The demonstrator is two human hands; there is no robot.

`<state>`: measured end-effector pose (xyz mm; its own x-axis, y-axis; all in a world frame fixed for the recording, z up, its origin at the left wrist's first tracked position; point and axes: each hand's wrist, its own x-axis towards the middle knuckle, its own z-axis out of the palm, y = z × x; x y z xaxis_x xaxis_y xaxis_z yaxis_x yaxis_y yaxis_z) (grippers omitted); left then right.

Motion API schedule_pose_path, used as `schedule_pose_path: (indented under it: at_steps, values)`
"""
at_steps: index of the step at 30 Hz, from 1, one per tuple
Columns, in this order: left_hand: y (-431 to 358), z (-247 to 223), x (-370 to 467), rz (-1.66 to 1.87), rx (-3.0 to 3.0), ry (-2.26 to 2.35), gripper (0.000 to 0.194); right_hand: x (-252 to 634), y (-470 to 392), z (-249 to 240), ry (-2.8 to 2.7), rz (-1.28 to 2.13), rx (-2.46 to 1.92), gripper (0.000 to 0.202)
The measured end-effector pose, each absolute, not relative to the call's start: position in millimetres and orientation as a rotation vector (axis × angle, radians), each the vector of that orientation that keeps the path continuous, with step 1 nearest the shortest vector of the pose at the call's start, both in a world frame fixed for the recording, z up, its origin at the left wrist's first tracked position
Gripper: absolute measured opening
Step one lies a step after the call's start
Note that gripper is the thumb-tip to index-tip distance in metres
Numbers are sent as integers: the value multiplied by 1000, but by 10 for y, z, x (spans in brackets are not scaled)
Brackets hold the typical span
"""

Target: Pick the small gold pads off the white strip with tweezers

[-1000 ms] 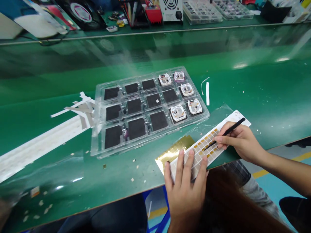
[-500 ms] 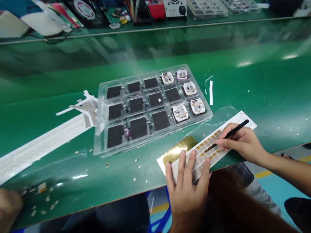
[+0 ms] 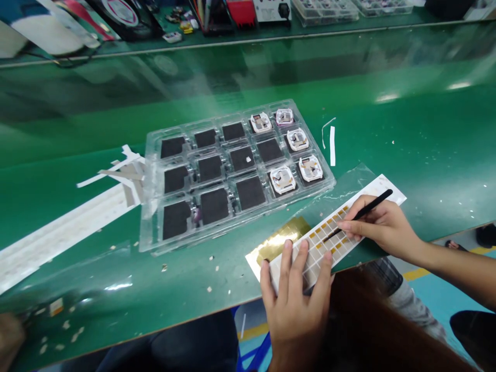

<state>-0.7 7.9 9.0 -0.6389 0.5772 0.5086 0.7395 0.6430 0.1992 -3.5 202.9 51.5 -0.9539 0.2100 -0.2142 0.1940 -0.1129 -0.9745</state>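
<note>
My right hand [image 3: 377, 219] grips black tweezers [image 3: 368, 209], their tip touching or just above a white sheet [image 3: 391, 190] marked off in small cells. Amber stickers [image 3: 343, 211] sit in some cells; others are plain grey. With fingers spread, my left hand [image 3: 296, 289] lies on the lower left end of this sheet and holds it against the bench. A shiny gold sheet [image 3: 284, 238] shows beside the white one, next to my left fingertips. Behind both hands stands a clear plastic tray [image 3: 145, 217] with dark foam pads; white device housings [image 3: 282, 179] fill several of its right-hand pockets.
White and grey strips [image 3: 124, 175] and a long white sheet [image 3: 70, 227] lie left of the tray. A white paper strip [image 3: 332, 146] is at its right. Small scraps [image 3: 73, 330] dot the green bench [image 3: 426, 155]. Another person's blurred hand [image 3: 10, 333] is at the lower left.
The whole view has shifted slightly, so the bench items appear a little further left. Both hands keep nearly the same pose on the sheet. The other person's hand has moved towards the left edge.
</note>
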Motion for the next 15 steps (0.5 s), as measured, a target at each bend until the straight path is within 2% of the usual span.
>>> schedule_pose_path:
  at_steps: [4, 10, 15]
  values:
    - [93, 85, -3, -587, -989, -2468, 30, -41, 2027, 514, -2075, 2285, -483, 17]
    - [33, 75, -33, -460, -1105, -2436, 38, -52, 2025, 527, -2077, 2297, -479, 16]
    - [43, 89, -30, -489, -1065, -2462, 36, -47, 2025, 524, -2059, 2306, -469, 16]
